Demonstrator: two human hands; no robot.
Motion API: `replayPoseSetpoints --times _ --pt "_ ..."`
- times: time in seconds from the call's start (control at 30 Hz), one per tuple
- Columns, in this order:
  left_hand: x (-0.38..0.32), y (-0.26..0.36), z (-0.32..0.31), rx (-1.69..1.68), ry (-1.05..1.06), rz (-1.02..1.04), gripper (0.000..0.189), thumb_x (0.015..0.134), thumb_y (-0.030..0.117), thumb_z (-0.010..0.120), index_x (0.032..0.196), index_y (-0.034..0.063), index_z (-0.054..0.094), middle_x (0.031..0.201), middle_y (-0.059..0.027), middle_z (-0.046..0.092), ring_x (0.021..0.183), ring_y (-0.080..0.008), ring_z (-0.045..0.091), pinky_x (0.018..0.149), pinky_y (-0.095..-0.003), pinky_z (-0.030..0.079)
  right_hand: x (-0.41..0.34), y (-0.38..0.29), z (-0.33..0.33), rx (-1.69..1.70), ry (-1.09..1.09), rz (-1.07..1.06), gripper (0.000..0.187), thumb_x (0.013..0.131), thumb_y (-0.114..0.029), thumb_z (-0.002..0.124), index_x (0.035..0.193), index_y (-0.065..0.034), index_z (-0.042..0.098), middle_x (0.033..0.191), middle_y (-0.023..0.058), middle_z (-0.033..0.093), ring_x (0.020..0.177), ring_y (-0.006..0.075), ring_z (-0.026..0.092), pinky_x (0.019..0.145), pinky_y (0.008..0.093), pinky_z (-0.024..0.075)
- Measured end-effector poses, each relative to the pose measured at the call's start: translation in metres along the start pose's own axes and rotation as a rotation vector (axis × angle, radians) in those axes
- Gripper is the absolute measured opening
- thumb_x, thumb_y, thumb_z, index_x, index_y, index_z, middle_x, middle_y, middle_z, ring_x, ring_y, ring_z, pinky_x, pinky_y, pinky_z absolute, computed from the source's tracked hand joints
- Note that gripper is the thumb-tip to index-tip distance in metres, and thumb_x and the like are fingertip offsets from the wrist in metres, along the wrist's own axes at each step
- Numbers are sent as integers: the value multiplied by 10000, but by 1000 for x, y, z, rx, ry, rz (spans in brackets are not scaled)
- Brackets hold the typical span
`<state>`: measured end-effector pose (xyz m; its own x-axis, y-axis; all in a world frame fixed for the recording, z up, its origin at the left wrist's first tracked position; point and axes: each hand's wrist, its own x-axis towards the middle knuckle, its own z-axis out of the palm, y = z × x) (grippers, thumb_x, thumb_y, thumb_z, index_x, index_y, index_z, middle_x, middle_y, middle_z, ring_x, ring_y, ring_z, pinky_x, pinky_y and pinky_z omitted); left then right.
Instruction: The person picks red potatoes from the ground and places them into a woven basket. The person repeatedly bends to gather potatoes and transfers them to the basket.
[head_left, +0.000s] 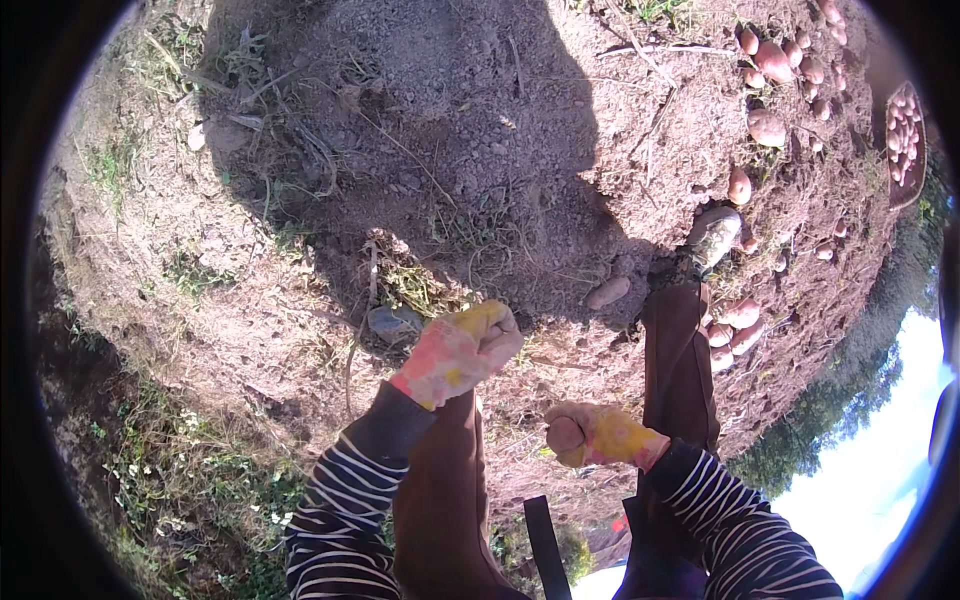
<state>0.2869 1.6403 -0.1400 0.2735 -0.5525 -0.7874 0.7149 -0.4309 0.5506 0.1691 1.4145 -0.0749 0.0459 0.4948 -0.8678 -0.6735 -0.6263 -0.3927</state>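
My left hand (461, 352) wears a pink and yellow patterned glove, its fingers curled into a fist above the toe of my left shoe (395, 324). I can make out nothing held in it, though the palm side is hidden. In the same kind of glove, my right hand (611, 436) is closed around a potato (564, 433) whose round end shows between the fingers. That hand is between my knees, close to my right trouser leg (675, 360). A long potato (607, 293) lies on the soil to the left of my right shoe (714, 236).
Several reddish potatoes (772, 61) are scattered at upper right. Another small group (739, 324) rests beside my right leg. At the far right is a basket (906, 146) filled with potatoes. Dry stalks (652, 49) and weeds (195, 270) lie across the dug soil.
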Motion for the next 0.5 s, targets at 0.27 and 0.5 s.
replayPoseSetpoints --times 0.27,0.5 --pt "144 -4 181 532 168 -305 516 866 324 523 1267 28 389 975 -170 658 911 -360 620 771 -454 477 -76 48 -36 207 215 59 613 659 -375 741 1191 -139 550 1093 150 617 1017 322 594 886 387 459" --pt "142 1 165 167 119 -323 397 838 210 541 1206 77 475 836 -120 638 668 -291 642 577 -438 517 -92 68 -87 755 553 -35 548 709 -209 768 1196 -106 539 1143 84 607 999 186 617 849 299 489"
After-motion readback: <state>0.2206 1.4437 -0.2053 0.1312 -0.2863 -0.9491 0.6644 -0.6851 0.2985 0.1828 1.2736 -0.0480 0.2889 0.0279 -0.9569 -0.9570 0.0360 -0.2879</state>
